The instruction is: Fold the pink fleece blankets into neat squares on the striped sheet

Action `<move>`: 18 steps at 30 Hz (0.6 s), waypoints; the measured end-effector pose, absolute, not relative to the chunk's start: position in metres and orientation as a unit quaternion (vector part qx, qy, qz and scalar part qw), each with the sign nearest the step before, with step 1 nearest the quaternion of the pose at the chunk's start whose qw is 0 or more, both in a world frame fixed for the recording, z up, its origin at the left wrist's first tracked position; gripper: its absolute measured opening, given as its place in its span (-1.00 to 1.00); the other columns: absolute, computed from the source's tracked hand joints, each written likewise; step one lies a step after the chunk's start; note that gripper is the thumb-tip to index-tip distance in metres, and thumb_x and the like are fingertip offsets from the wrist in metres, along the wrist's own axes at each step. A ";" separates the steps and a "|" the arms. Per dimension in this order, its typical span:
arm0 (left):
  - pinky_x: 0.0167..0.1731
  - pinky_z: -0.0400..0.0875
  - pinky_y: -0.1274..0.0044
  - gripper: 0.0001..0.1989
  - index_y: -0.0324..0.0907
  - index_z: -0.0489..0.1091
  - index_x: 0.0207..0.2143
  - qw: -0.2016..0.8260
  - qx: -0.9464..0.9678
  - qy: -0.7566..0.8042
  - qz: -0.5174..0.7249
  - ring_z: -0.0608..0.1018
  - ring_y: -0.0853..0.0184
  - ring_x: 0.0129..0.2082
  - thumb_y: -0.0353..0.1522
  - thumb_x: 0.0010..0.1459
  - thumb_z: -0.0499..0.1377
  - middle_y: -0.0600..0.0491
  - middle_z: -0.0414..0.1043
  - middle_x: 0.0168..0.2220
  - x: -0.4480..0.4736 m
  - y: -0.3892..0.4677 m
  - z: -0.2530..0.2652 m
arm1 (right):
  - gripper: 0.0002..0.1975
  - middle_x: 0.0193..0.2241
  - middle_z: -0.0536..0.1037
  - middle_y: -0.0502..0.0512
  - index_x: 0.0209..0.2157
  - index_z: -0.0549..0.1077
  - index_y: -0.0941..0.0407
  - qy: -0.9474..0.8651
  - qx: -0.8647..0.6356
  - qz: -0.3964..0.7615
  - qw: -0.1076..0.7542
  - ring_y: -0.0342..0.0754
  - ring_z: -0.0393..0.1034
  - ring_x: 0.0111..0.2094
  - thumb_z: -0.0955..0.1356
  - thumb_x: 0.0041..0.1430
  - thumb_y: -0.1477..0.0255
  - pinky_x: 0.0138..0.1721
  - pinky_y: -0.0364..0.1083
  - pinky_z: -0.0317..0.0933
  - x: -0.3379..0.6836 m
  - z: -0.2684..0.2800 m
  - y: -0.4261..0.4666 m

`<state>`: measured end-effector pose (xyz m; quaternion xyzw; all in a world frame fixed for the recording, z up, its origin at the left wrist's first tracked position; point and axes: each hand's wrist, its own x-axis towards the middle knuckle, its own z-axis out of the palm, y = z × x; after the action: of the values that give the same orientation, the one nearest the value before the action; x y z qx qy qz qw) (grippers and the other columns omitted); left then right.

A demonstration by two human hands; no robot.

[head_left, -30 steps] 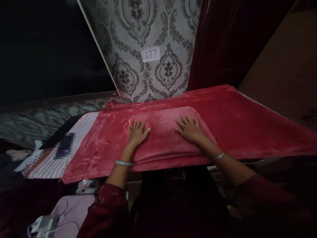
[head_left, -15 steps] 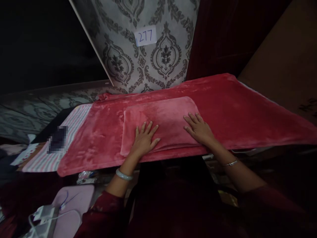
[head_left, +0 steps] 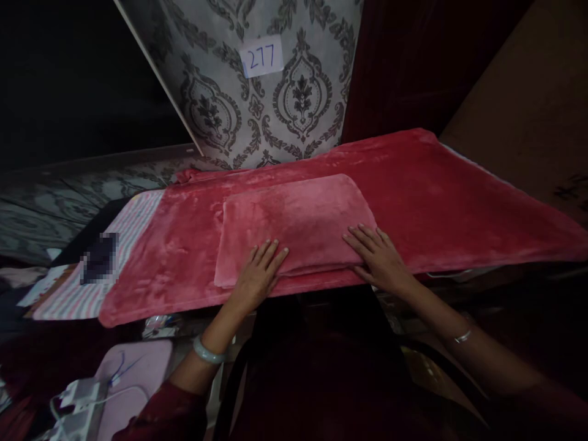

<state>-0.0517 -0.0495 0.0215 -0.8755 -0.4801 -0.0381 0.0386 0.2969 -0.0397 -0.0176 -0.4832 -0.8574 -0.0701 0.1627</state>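
Note:
A folded pink plush cloth (head_left: 294, 214) lies flat on a larger red plush blanket (head_left: 441, 202). My left hand (head_left: 257, 275) rests on its front edge toward the left, fingers stretched forward and lying flat. At the front right corner, my right hand (head_left: 379, 260) lies with its fingers extended over the cloth and its thumb along the front edge. Whether that thumb reaches under a layer is hard to tell. Neither hand visibly grips the fabric.
Left of the blanket is a striped cloth (head_left: 138, 226) with a pixelated dark object (head_left: 100, 258). A large dark screen (head_left: 92, 79) stands behind. A power strip (head_left: 82, 407) sits on a pink seat (head_left: 138, 373) below. A paper marked 277 (head_left: 261, 56) hangs on the wall.
Both hands have slid back toward me, from the cloth's top to its front edge. The left fingers are closer together, and the cloth's surface looks smoother at the left.

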 end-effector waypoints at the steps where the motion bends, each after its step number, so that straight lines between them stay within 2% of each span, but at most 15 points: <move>1: 0.37 0.01 0.15 -0.34 -0.06 0.07 0.41 0.041 -0.876 -0.479 -0.035 0.05 0.10 0.44 -0.44 0.28 0.07 -0.09 -0.02 0.45 -0.052 -0.049 0.020 | -0.23 0.41 0.10 0.20 0.45 -0.04 0.01 -0.857 -0.485 -0.072 0.161 0.17 -0.16 0.43 0.29 0.26 0.38 0.32 0.27 -0.12 0.299 -0.019 -0.040; 4: 0.36 0.01 0.10 -0.23 0.00 0.02 0.42 0.056 -0.876 -0.478 -0.030 0.04 0.10 0.45 -0.58 0.19 0.03 -0.06 -0.10 0.47 -0.054 -0.048 0.020 | -0.15 0.41 0.11 0.15 0.45 -0.06 -0.02 -0.859 -0.483 -0.084 0.146 0.12 -0.10 0.42 0.25 0.17 0.60 0.31 0.22 -0.04 0.302 -0.019 -0.037; 6: 0.36 -0.04 0.04 -0.17 0.05 0.00 0.43 0.072 -0.866 -0.494 -0.027 0.04 0.10 0.45 -0.62 0.14 0.01 -0.04 -0.13 0.48 -0.059 -0.050 0.023 | -0.12 0.40 0.14 0.13 0.45 -0.07 -0.03 -0.861 -0.481 -0.093 0.134 0.10 -0.06 0.41 0.22 0.13 0.67 0.31 0.21 -0.01 0.303 -0.018 -0.036; 11: 0.36 -0.17 -0.04 -0.15 -0.05 0.05 0.42 0.108 -0.804 -0.585 -0.017 0.06 0.05 0.44 -0.58 0.06 0.07 -0.11 -0.06 0.46 -0.087 -0.060 0.031 | -0.09 0.41 0.08 0.19 0.46 -0.09 0.00 -0.849 -0.506 -0.093 0.124 0.17 -0.08 0.42 0.24 0.10 0.65 0.26 0.26 0.10 0.302 -0.014 -0.034; 14: 0.36 -0.02 0.03 -0.15 -0.09 0.11 0.40 0.101 -0.782 -0.616 -0.014 0.08 0.05 0.43 -0.58 0.02 0.09 -0.10 0.05 0.42 -0.108 -0.063 0.031 | -0.11 0.41 0.11 0.19 0.45 -0.07 0.03 -0.847 -0.504 -0.092 0.142 0.15 -0.12 0.43 0.22 0.10 0.67 0.23 0.22 0.19 0.307 -0.017 -0.033; 18: 0.32 0.21 0.27 -0.21 -0.15 0.22 0.35 0.082 -0.787 -0.611 -0.021 0.14 0.15 0.41 -0.64 0.03 0.02 -0.09 0.14 0.39 -0.125 -0.062 0.023 | -0.18 0.32 0.29 0.14 0.44 0.02 0.04 -0.864 -0.461 -0.102 0.173 0.06 0.00 0.40 0.17 0.16 0.70 0.27 0.15 0.18 0.319 -0.025 -0.029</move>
<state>-0.1254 -0.0619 0.0231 -0.7874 -0.6106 -0.0214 0.0818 0.3195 -0.0294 -0.0250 -0.4611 -0.8643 -0.1022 0.1730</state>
